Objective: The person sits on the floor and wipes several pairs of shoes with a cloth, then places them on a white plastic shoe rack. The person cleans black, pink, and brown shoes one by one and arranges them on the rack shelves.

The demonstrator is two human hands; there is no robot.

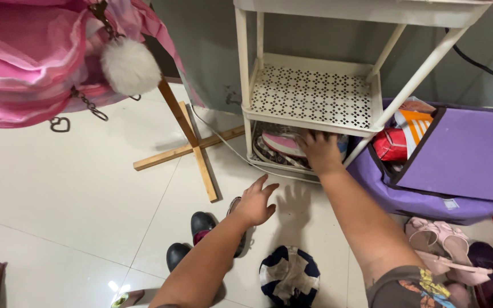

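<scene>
You've got a glossy tiled floor (75,188), a white plastic rack (312,94) with a perforated matt shelf, a bare wood cross stand (195,149), a purple fabric box (457,165), a pink cloth bag (27,60) with a fluffy pompom (129,67) and metal chain (89,104).
</scene>
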